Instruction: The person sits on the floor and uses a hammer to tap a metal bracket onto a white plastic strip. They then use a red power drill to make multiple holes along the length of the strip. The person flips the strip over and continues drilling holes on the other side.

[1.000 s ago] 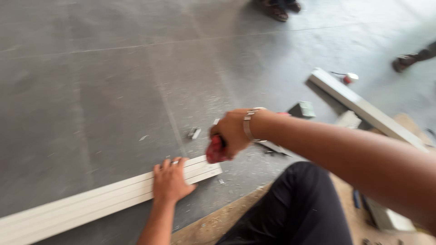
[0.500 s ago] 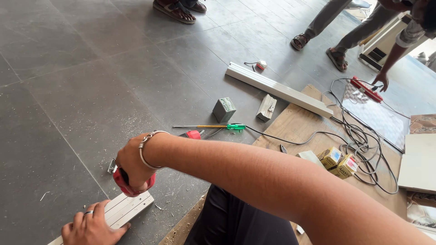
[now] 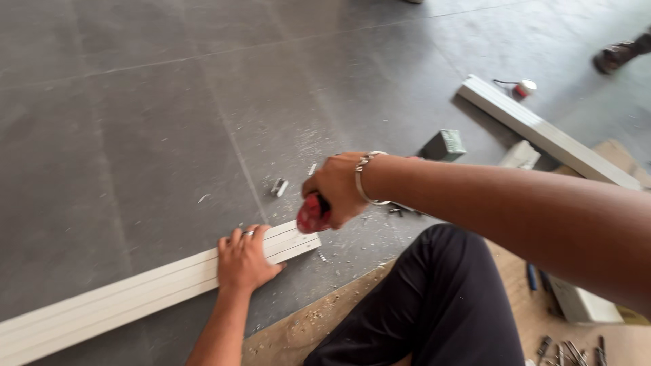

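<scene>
Pressing flat with fingers spread, the left hand (image 3: 245, 259) rests on a long white channel strip (image 3: 129, 296) lying on the grey tiled floor (image 3: 135, 122), close to the strip's near end. Just above and to the right of that end, the right hand (image 3: 337, 188) is closed around one red tool handle (image 3: 313, 213); the tool's working end is hidden. A metal bracelet (image 3: 363, 177) circles that wrist. Just beyond the right hand lie one small metal clip (image 3: 279, 187) and scattered white shavings. Farther right sit one grey-green box (image 3: 444, 144), a second white strip (image 3: 542, 130) and one small red-and-white roll (image 3: 523, 88). Another person's shoe (image 3: 618, 55) shows at the far right.
</scene>
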`<state>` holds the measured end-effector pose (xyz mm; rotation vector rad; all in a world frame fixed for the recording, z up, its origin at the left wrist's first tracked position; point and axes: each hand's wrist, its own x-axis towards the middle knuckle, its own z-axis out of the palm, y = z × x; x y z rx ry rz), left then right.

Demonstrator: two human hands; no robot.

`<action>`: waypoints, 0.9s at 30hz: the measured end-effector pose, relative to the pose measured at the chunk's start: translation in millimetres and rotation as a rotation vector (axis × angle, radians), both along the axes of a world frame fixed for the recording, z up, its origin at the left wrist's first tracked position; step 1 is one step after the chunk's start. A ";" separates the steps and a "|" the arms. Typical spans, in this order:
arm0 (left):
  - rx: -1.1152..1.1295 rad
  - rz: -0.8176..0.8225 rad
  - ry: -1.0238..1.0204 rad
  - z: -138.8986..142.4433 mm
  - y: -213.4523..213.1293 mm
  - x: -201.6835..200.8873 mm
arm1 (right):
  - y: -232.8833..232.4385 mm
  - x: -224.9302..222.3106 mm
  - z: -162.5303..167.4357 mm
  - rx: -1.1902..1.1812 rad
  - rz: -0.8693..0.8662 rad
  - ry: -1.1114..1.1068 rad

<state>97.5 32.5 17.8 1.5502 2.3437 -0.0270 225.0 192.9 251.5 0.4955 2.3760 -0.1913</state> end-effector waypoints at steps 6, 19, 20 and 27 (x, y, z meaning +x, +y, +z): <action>0.057 -0.027 0.004 -7.4 -14.1 -11.2 | -20.3 -17.2 -9.3 0.025 0.064 -0.056; 0.004 -0.079 0.056 -21.0 -19.9 -30.6 | -0.2 -57.0 27.9 0.035 0.092 -0.117; -0.001 -0.093 0.079 -22.2 -19.1 -30.3 | 4.5 -53.3 30.7 0.046 0.066 -0.097; -0.039 -0.106 0.058 -32.2 -15.3 -35.4 | 24.4 -13.3 10.7 -0.084 -0.089 0.090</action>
